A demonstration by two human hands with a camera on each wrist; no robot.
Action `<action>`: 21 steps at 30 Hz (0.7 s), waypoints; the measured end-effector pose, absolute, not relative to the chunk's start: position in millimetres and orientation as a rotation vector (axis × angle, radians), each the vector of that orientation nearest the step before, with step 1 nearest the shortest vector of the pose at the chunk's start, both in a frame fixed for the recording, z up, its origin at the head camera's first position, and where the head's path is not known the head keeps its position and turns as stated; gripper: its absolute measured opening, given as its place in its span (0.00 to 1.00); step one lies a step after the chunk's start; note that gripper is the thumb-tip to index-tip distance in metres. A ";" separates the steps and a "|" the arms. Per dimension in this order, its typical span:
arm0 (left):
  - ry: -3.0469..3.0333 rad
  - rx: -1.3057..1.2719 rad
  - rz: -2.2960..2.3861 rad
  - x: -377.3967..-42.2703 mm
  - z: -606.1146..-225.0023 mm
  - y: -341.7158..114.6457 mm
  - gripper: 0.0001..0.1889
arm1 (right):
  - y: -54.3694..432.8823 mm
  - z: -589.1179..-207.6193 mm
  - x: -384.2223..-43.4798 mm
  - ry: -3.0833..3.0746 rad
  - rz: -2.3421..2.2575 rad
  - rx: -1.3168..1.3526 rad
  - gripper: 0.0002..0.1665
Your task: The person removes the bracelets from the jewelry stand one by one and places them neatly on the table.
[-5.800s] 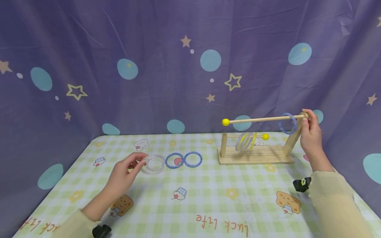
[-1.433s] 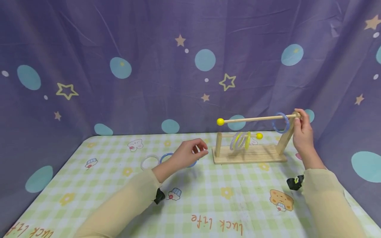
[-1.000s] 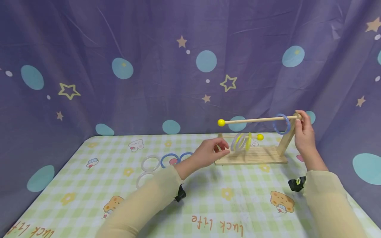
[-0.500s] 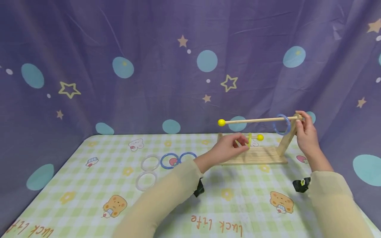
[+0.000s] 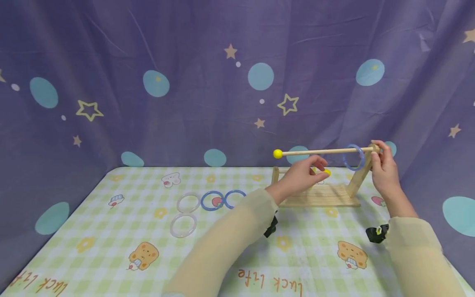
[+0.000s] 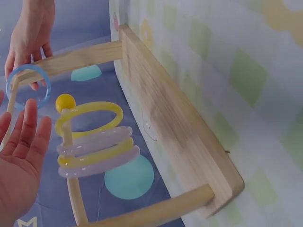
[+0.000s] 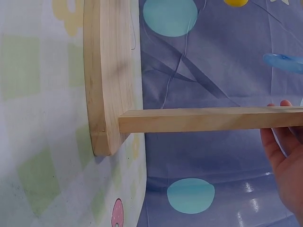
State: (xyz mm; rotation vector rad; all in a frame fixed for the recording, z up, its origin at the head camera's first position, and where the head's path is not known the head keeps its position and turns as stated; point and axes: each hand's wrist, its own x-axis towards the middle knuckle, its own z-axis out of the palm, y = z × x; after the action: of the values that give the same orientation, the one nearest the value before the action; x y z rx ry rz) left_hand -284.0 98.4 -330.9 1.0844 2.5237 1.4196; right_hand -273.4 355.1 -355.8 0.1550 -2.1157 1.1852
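A wooden stand (image 5: 319,196) carries two rods with yellow balls at their ends. My right hand (image 5: 386,169) grips the top of its tall right post, fingers curled round the wood. A blue ring (image 5: 362,159) hangs on the upper rod (image 5: 315,151) beside that hand. My left hand (image 5: 300,175) is at the ball end of the lower rod, hiding most of its rings in the head view. In the left wrist view, yellow rings (image 6: 99,105) and lilac rings (image 6: 94,142) hang on that rod (image 6: 75,198), while the left fingers lie loosely extended beside them.
On the checked tablecloth (image 5: 308,264), left of the stand, lie two blue rings (image 5: 212,210) side by side and two clear whitish rings (image 5: 183,236), one nearer than the other. A purple curtain (image 5: 208,123) rises behind the table.
My left hand has let go of a clear ring on the table and travelled right to the lower rod's ball end. The right hand keeps its grip on the post.
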 end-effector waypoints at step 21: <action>2.462 1.046 1.504 -287.8 -322.9 153.9 0.24 | 354.0 -354.4 -275.9 -2.129 1.197 0.101 0.22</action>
State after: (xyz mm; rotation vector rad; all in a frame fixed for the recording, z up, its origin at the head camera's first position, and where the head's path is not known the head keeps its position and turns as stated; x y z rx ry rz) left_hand -287.8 153.9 -322.9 1.0463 2.4620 1.5042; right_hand -275.9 354.0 -354.4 0.1006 -2.1291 1.1971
